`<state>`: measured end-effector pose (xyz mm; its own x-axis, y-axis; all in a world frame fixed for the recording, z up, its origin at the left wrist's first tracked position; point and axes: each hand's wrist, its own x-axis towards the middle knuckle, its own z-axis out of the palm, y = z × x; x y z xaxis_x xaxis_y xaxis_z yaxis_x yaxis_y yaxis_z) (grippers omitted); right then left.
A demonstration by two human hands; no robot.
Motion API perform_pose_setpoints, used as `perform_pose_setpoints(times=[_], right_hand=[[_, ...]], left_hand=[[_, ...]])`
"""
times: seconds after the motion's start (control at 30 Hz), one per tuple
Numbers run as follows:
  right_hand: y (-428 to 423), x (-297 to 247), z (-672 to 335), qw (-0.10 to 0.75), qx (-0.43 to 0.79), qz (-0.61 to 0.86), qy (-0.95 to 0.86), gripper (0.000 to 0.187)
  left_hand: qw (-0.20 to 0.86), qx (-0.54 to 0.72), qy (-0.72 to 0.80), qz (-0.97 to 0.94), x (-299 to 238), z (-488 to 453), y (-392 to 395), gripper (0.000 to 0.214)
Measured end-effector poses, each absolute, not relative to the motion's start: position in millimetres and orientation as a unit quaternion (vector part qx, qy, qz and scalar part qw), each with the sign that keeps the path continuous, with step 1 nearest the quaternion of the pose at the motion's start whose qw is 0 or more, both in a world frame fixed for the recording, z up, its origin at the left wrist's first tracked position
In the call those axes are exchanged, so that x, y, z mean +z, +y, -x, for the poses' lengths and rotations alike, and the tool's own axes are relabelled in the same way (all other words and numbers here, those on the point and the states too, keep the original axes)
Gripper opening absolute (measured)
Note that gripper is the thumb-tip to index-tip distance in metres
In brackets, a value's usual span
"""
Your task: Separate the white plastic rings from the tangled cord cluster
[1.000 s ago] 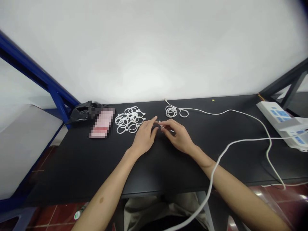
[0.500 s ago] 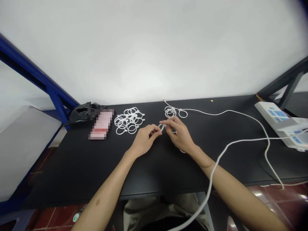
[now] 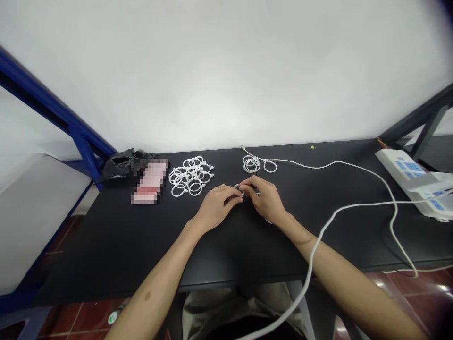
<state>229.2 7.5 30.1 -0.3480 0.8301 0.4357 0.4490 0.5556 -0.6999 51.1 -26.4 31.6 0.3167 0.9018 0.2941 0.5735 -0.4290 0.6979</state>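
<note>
Near the middle of the black counter (image 3: 226, 257), head view: both hands are together over it, roughly halfway btwn the near & far edges. A small white ring (image 3: 237, 185) sits btwn the fingertips, partly hidden by them. L hand, i.e. the left hand (image 3: 216, 207), has a narrow grip: thumb & fingers pinched on the ring's near-left part. R hand, i.e. the right hand (image 3: 265, 198), is also narrow, thumb & index closed on its right side; exact contact is hard to see at this size. White bits (image 3: 269, 221) show by the R wrist, prob. part of another loop, mostly covered.

Handling (my judgement): ring looks v. light, thin, prob. bendy plastic or rubber; may be a bit slick, unlikely to break. Best hold = fingertip pinch on the rim, one hand each side, or at a thicker tab if it has one like those in the pile; can't see a tab here.

Twd the far edge, left of centre: a loose pile of white rings (image 3: 195, 175), overlapping, w/ small tabs. Left of it, a blurred-out pink item (image 3: 150, 182); a black plastic bag (image 3: 118, 165) at the far-left corner. By the far edge, right of centre: a small ring cluster (image 3: 252, 170) & a thin white cable (image 3: 314, 167) running right. White power strip (image 3: 406, 172) nr the right edge.
</note>
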Motion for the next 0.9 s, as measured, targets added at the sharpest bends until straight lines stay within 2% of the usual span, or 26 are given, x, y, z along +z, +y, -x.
perform_pose_setpoints(times=[0.33,0.47,0.6,0.7,0.8,0.9], right_hand=[[6.7,29.6,-228.7,0.409,0.230,0.400,-0.787,0.015],[7.9,29.9,-231.1,0.404,0.205,0.422,-0.785,0.010],[13.9,33.0,-241.3,0.312,0.113,0.478,-0.813,0.029],[18.7,36.6,-251.0,0.220,0.038,0.538,-0.813,0.033],[21.5,39.3,-257.2,0.153,0.044,0.571,-0.805,0.036],[22.4,40.1,-258.8,0.133,0.070,0.577,-0.803,0.035]], left_hand=[[0.208,0.337,0.466,-0.791,29.6,-54.0,-26.9,0.006],[0.173,0.362,0.472,-0.785,30.4,-49.2,-23.4,0.009],[0.039,0.349,0.541,-0.764,30.0,-34.0,-17.0,0.015],[-0.065,0.294,0.627,-0.718,30.7,-20.5,-14.6,0.020],[-0.116,0.242,0.693,-0.670,31.5,-11.2,-14.4,0.024],[-0.124,0.198,0.724,-0.649,30.9,-7.6,-14.7,0.025]])
